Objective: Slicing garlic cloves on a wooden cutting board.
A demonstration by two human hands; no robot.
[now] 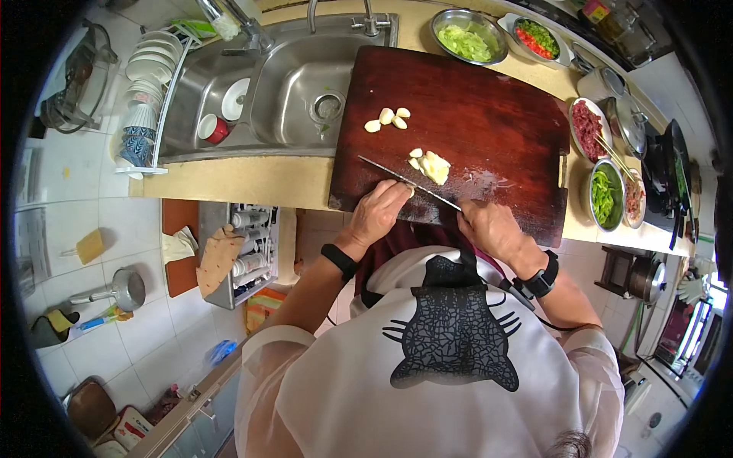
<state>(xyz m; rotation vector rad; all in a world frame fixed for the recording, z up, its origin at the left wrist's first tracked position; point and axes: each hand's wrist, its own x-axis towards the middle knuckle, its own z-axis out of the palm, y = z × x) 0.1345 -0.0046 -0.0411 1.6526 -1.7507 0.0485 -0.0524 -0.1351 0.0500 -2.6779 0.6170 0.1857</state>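
Note:
My right hand (pixel 491 228) grips the handle of a kitchen knife (pixel 401 178), whose thin blade slants up and left over a dark red wooden cutting board (pixel 487 109). Close to the blade's near side, my left hand (pixel 379 209) has its fingers pressed on a pale garlic clove (pixel 410 191), mostly hidden by the fingertips. Just beyond the blade lies a small pile of sliced garlic (pixel 433 167). Farther up the board sit several whole peeled garlic cloves (pixel 387 117).
A double steel sink (pixel 298 68) adjoins the board's left side. A bowl of shredded green vegetable (pixel 468 40) and a dish of chopped peppers (pixel 536 39) stand behind it. To the right are a plate of raw meat (pixel 588 129) with chopsticks and a bowl of green pepper (pixel 605 194). An open drawer (pixel 220 292) juts out at lower left.

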